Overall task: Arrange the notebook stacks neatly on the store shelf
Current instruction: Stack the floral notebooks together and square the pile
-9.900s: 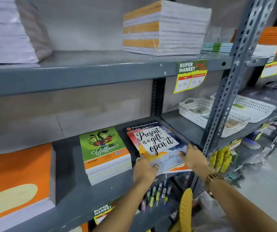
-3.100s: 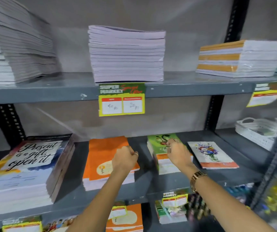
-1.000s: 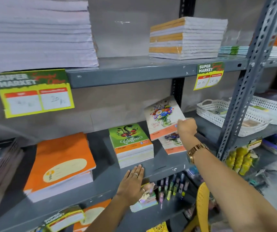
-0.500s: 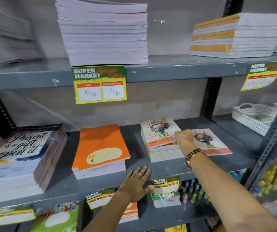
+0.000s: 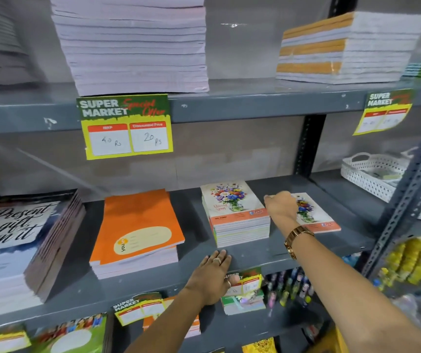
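On the grey middle shelf (image 5: 255, 253) stand three notebook stacks: a dark "Present is a gift" stack (image 5: 13, 233) at the left, an orange stack (image 5: 138, 225), and a stack topped by a flower-cover notebook (image 5: 232, 207). A single flower-cover notebook (image 5: 316, 215) lies flat to the right. My right hand (image 5: 279, 207) hovers between that stack and the lone notebook, over the notebook's left edge, fingers curled and hidden. My left hand (image 5: 212, 273) lies flat and open on the shelf's front edge, below the flower-topped stack.
The upper shelf carries a tall white pile (image 5: 133, 47) and an orange-striped pile (image 5: 344, 47), with a yellow price tag (image 5: 125, 126) hanging below. A white basket (image 5: 372, 171) sits at the right behind a perforated upright post (image 5: 413, 182). Lower shelves hold more notebooks and pens.
My right hand laid the raised flower notebook on the green stack, let go and slid right over the lone notebook. My left hand stays on the shelf edge.
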`<control>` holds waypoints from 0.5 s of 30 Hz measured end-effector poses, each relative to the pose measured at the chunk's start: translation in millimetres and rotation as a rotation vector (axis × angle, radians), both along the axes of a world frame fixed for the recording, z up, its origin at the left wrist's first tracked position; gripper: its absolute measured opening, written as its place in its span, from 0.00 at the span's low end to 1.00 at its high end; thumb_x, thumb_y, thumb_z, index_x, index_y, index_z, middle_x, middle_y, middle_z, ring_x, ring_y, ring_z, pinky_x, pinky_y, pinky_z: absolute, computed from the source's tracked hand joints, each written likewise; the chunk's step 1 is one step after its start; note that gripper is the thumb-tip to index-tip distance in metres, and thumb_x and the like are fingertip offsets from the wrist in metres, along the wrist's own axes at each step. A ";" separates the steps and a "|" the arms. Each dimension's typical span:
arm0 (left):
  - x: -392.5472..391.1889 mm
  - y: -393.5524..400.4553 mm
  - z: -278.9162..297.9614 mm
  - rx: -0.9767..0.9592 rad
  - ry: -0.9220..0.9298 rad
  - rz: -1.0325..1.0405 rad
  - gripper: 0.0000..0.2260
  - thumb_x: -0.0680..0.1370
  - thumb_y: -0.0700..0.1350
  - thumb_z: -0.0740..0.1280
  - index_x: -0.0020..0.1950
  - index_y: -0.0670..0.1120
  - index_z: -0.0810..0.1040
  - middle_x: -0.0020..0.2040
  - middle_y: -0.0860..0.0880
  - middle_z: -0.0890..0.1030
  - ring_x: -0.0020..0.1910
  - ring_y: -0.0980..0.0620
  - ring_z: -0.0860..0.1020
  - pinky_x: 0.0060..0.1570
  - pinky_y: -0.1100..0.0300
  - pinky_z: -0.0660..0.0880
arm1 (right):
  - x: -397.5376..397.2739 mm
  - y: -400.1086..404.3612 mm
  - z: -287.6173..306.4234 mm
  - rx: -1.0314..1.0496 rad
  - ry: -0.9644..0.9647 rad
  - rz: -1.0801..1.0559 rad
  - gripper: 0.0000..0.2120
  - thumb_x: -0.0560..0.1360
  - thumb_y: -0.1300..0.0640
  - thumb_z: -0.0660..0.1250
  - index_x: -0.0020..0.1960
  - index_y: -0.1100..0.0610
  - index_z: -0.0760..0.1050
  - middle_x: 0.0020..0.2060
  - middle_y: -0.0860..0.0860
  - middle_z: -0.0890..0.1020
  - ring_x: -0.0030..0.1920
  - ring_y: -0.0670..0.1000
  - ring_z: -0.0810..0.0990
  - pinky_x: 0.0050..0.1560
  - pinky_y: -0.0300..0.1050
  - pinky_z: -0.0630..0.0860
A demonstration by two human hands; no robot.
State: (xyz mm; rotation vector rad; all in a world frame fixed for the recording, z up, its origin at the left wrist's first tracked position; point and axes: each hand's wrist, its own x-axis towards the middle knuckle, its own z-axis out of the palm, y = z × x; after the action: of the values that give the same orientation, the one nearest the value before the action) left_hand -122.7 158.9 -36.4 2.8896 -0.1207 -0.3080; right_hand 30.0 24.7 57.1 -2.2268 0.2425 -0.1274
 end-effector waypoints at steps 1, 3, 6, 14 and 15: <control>4.1 -5.5 0.3 -0.006 0.002 -0.019 0.27 0.81 0.54 0.51 0.76 0.45 0.47 0.78 0.46 0.46 0.77 0.48 0.45 0.76 0.54 0.43 | 3.0 -6.7 1.1 -0.012 -0.016 -0.018 0.16 0.76 0.56 0.64 0.55 0.68 0.76 0.56 0.65 0.80 0.58 0.64 0.78 0.53 0.49 0.75; 14.5 -18.4 0.6 -0.004 0.004 -0.064 0.27 0.81 0.54 0.51 0.76 0.44 0.47 0.78 0.45 0.46 0.77 0.47 0.45 0.77 0.53 0.44 | 10.8 -25.5 1.1 -0.030 -0.031 -0.060 0.14 0.76 0.58 0.63 0.55 0.69 0.76 0.56 0.66 0.80 0.59 0.65 0.77 0.55 0.51 0.75; 31.2 -35.0 -0.8 0.005 -0.009 -0.108 0.28 0.81 0.54 0.52 0.76 0.43 0.48 0.78 0.44 0.47 0.77 0.47 0.46 0.77 0.53 0.44 | 21.9 -55.8 -4.3 -0.061 -0.003 -0.115 0.14 0.75 0.60 0.64 0.55 0.70 0.76 0.58 0.66 0.79 0.59 0.65 0.77 0.57 0.52 0.75; 72.7 -67.6 -7.3 -0.018 -0.042 -0.171 0.28 0.81 0.54 0.51 0.76 0.42 0.46 0.78 0.43 0.47 0.77 0.47 0.45 0.77 0.54 0.43 | 54.9 -117.5 -41.7 -0.107 0.164 -0.150 0.22 0.71 0.51 0.69 0.57 0.67 0.75 0.59 0.65 0.78 0.60 0.64 0.76 0.57 0.53 0.76; 77.5 -71.0 -8.7 -0.015 -0.042 -0.176 0.28 0.81 0.55 0.50 0.76 0.42 0.46 0.78 0.43 0.47 0.77 0.47 0.45 0.77 0.54 0.43 | 59.9 -122.7 -46.8 -0.121 0.197 -0.141 0.25 0.70 0.48 0.69 0.58 0.66 0.75 0.60 0.64 0.77 0.61 0.64 0.75 0.59 0.53 0.76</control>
State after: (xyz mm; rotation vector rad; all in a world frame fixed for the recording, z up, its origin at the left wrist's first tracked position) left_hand -45.2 87.9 -45.1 2.8761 -0.3838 -0.2751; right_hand 89.9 -98.0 10.3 -2.3432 0.5113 0.0022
